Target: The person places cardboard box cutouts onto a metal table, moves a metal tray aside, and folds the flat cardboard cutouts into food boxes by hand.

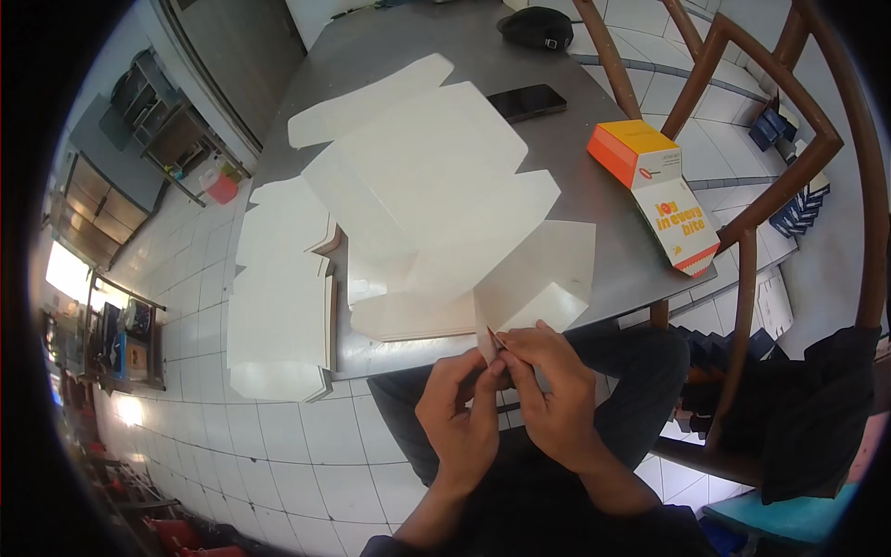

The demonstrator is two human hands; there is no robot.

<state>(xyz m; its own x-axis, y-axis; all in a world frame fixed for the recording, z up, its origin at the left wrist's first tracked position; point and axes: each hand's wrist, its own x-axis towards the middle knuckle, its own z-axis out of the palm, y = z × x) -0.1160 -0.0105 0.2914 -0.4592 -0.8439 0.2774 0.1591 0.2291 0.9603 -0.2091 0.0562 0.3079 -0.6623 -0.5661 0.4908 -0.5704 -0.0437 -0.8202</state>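
Both my hands meet at the near edge of a partly folded white food box (546,265), its plain inside facing up. The fingers of my left hand (461,408) pinch a small flap at the box's corner. From the other side, my right hand (554,390) grips the same corner with thumb and fingers close together. Just beyond the held box lies a stack of flat white box blanks (418,176), the top one with its flaps spread. To the left is a second stack of blanks (278,297), reaching over the table's front edge.
A folded orange and yellow printed box (676,209) rests at the right of the metal table (371,42). Behind the blanks are a black phone (527,102) and a black cap (535,30). Brown chair frames (742,278) stand close on the right.
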